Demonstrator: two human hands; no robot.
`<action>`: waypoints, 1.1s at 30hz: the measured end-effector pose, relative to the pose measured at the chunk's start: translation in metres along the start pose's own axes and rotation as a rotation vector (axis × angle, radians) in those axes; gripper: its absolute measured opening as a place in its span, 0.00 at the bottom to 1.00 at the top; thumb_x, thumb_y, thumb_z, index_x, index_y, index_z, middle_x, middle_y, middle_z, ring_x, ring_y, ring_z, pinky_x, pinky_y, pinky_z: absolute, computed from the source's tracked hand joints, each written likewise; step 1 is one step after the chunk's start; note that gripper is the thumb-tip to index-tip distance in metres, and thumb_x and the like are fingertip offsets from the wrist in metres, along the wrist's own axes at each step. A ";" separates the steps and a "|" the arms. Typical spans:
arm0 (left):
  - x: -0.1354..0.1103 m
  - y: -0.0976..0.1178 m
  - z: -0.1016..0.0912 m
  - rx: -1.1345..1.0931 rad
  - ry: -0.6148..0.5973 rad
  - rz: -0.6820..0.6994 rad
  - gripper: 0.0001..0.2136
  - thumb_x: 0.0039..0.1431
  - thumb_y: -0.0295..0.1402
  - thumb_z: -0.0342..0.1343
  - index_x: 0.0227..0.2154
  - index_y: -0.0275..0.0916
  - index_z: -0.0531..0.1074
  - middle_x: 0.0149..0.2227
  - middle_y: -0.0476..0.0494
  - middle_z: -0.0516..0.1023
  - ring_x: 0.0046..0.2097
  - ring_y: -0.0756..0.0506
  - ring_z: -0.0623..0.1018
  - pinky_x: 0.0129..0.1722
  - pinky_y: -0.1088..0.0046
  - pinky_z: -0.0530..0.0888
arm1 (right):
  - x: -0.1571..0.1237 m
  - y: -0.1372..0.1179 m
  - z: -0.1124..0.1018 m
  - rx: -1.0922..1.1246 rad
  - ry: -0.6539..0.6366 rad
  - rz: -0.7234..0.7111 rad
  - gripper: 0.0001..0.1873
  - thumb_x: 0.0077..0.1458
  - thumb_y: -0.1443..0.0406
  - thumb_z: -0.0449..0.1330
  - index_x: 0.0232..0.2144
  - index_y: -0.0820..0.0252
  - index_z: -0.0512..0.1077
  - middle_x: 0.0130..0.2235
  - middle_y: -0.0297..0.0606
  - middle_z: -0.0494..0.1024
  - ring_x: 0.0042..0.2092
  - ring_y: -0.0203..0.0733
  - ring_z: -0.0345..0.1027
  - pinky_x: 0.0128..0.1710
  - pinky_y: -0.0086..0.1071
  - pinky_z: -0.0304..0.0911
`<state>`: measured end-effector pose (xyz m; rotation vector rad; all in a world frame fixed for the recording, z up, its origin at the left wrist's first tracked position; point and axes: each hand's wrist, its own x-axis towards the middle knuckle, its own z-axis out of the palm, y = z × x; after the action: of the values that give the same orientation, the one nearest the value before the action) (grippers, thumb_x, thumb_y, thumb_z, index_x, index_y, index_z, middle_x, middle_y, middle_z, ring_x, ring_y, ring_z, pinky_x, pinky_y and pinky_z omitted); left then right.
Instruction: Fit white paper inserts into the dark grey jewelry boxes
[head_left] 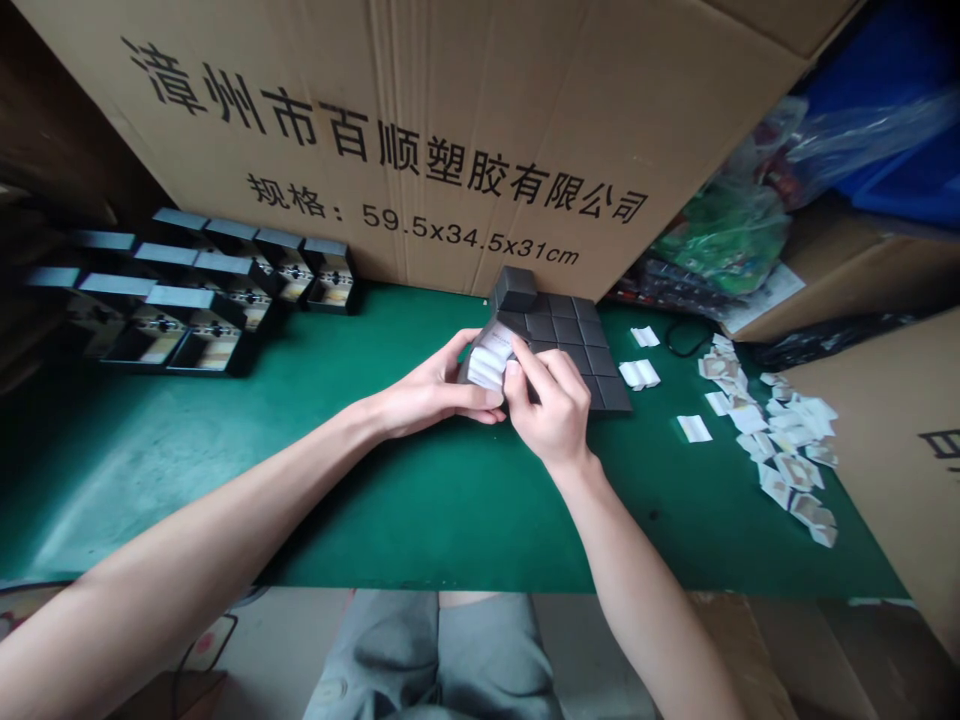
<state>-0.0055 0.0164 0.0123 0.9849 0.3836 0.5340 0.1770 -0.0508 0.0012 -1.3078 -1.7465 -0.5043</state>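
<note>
My left hand (442, 388) grips an open box (513, 324) over the table (420, 510); my right hand (553, 408), fingers curled, touches its white insert (489, 360), whether pinching I cannot tell.

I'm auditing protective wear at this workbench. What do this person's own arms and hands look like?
The left grip and right grip are bare human hands: no gloves, and no rings or markings can be made out. The left arm and right arm are slim, with no sleeve, watch or bracelet in view.
</note>
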 end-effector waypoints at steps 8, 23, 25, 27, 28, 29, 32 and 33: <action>-0.001 0.000 -0.001 0.009 -0.021 -0.006 0.35 0.52 0.27 0.74 0.59 0.45 0.63 0.40 0.49 0.83 0.36 0.48 0.86 0.38 0.74 0.84 | 0.006 -0.003 -0.008 0.045 0.080 -0.082 0.13 0.68 0.68 0.59 0.50 0.56 0.79 0.32 0.37 0.77 0.34 0.40 0.69 0.38 0.37 0.69; -0.006 -0.010 0.012 0.284 0.007 0.143 0.42 0.47 0.31 0.76 0.65 0.44 0.64 0.48 0.42 0.82 0.41 0.44 0.83 0.42 0.69 0.81 | -0.001 -0.011 -0.002 0.328 0.017 0.394 0.12 0.65 0.58 0.63 0.49 0.52 0.73 0.44 0.38 0.83 0.44 0.45 0.80 0.47 0.41 0.77; -0.006 -0.012 0.014 0.327 0.022 0.162 0.41 0.47 0.32 0.76 0.64 0.44 0.64 0.49 0.42 0.81 0.45 0.43 0.82 0.44 0.68 0.80 | -0.002 -0.010 -0.003 0.349 0.016 0.419 0.12 0.64 0.57 0.64 0.48 0.52 0.74 0.42 0.37 0.83 0.42 0.43 0.80 0.45 0.40 0.77; -0.006 -0.011 0.015 0.350 0.023 0.166 0.40 0.47 0.32 0.76 0.63 0.43 0.65 0.48 0.42 0.81 0.45 0.43 0.82 0.43 0.68 0.80 | -0.003 -0.010 -0.004 0.368 0.015 0.439 0.12 0.64 0.57 0.65 0.48 0.52 0.74 0.41 0.36 0.83 0.40 0.42 0.79 0.43 0.39 0.77; -0.006 -0.011 0.015 0.360 0.025 0.163 0.39 0.47 0.33 0.76 0.62 0.43 0.65 0.47 0.43 0.81 0.45 0.43 0.81 0.43 0.68 0.79 | -0.003 -0.009 -0.004 0.376 0.015 0.450 0.12 0.63 0.57 0.65 0.47 0.52 0.74 0.40 0.35 0.83 0.39 0.42 0.79 0.42 0.38 0.76; -0.006 -0.010 0.015 0.369 0.027 0.160 0.39 0.47 0.34 0.76 0.61 0.42 0.66 0.46 0.43 0.81 0.44 0.43 0.81 0.42 0.69 0.79 | -0.003 -0.009 -0.004 0.382 0.018 0.460 0.11 0.63 0.57 0.65 0.46 0.52 0.74 0.39 0.35 0.83 0.38 0.41 0.79 0.41 0.37 0.76; -0.006 -0.009 0.016 0.405 0.031 0.153 0.37 0.46 0.35 0.76 0.59 0.40 0.67 0.45 0.43 0.81 0.43 0.44 0.80 0.41 0.69 0.79 | -0.002 -0.010 -0.004 0.389 0.033 0.490 0.10 0.62 0.57 0.66 0.42 0.53 0.74 0.36 0.33 0.82 0.36 0.40 0.77 0.38 0.35 0.74; -0.006 -0.009 0.017 0.421 0.031 0.156 0.37 0.47 0.36 0.76 0.59 0.40 0.67 0.46 0.43 0.81 0.42 0.44 0.80 0.41 0.70 0.78 | -0.001 -0.010 -0.003 0.389 0.040 0.499 0.09 0.62 0.57 0.66 0.40 0.53 0.73 0.35 0.33 0.82 0.35 0.40 0.77 0.37 0.35 0.74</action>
<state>0.0011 -0.0022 0.0136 1.4219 0.4604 0.6234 0.1688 -0.0578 0.0035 -1.3667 -1.3296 0.0893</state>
